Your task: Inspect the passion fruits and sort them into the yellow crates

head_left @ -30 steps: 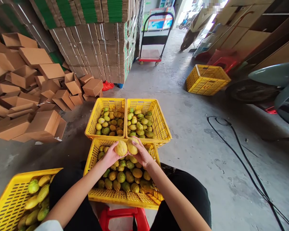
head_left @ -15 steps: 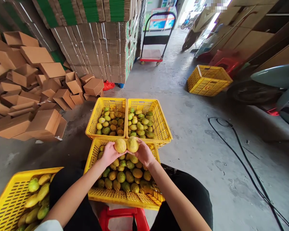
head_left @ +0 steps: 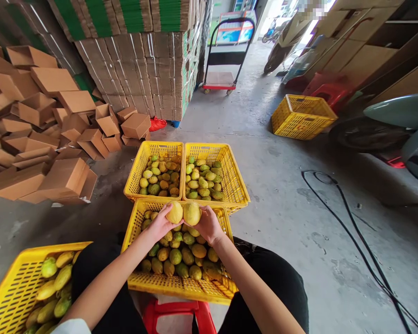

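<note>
Side by side above the near yellow crate (head_left: 181, 287), my two hands each hold a round-ended yellow fruit that looks like a papaya. My left hand (head_left: 159, 226) is closed around the left papaya (head_left: 174, 213), thumb toward its top. Closed on the right papaya (head_left: 192, 214) is my right hand (head_left: 209, 226), its fingers partly hidden behind and below the fruit. The two papayas almost touch. Beneath them, the near crate holds many green and yellow papayas (head_left: 175, 256).
Two more yellow crates (head_left: 242, 185) with fruit adjoin the near one. Another fruit crate (head_left: 10, 283) stands at lower left. A red stool (head_left: 181, 307) is between my knees. Loose cartons (head_left: 62, 178) lie left; a black cable (head_left: 355, 222) runs along the floor at right.
Both papayas have dropped very slightly and turned a little in my hands. The fingers of my right hand have slid from the fruit's top toward its side.
</note>
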Action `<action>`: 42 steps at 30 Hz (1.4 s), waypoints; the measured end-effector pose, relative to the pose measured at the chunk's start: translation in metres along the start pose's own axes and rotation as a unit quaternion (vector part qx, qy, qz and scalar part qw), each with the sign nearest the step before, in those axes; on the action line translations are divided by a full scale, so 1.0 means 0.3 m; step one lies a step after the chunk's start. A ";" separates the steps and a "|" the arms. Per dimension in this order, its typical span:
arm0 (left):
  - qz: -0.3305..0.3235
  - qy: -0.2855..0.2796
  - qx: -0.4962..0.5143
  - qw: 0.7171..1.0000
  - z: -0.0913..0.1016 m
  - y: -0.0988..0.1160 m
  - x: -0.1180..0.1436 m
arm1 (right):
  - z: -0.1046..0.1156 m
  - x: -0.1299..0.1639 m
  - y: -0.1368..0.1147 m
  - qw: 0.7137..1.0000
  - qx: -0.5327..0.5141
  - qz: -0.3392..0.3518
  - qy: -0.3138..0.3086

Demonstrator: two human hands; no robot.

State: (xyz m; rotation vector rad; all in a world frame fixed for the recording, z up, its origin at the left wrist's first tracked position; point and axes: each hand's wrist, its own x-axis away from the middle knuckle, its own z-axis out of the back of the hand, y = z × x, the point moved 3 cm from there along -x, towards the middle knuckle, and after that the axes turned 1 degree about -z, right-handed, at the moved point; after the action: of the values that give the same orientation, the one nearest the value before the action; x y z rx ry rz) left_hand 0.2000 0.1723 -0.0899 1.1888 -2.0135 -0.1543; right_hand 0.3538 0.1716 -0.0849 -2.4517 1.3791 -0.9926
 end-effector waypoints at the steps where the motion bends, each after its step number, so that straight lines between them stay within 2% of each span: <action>1: 0.002 0.008 0.005 1.000 -0.003 0.003 0.001 | 0.001 0.000 -0.005 1.000 -0.003 0.011 -0.002; 6: 0.002 0.015 0.021 1.000 -0.020 0.016 0.009 | 0.000 -0.004 -0.018 0.999 0.028 0.039 -0.001; 12: 0.003 -0.036 -0.023 0.999 -0.022 0.010 0.005 | 0.000 -0.003 -0.013 0.997 0.038 0.055 0.036; 15: -0.013 -0.043 -0.042 0.998 -0.019 0.007 0.007 | 0.000 0.001 0.000 0.997 0.051 0.048 0.035; 20: 0.000 -0.023 -0.041 0.999 -0.016 0.003 0.013 | 0.003 0.001 0.012 0.997 0.059 0.040 0.038; 27: 0.025 0.015 -0.022 0.999 -0.014 0.004 0.002 | 0.014 -0.012 0.008 0.999 0.014 0.013 0.047; 30: 0.027 0.012 -0.008 1.000 -0.012 0.005 0.001 | 0.013 -0.009 -0.001 0.999 0.009 0.017 0.036; 33: 0.013 -0.008 -0.010 1.000 -0.010 0.012 -0.001 | 0.007 -0.004 -0.014 0.999 0.005 0.035 0.015; 37: -0.036 -0.037 -0.041 0.998 -0.010 0.029 -0.003 | -0.002 -0.001 -0.026 0.997 0.034 0.065 0.002; 42: -0.038 -0.040 -0.075 0.996 -0.011 0.022 0.010 | -0.013 0.004 -0.003 0.995 0.090 0.043 0.000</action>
State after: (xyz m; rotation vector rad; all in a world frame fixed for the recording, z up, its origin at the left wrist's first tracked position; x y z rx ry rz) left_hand 0.1968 0.1745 -0.0830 1.1803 -1.9876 -0.3905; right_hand 0.3525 0.1718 -0.0809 -2.2434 1.3221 -1.0474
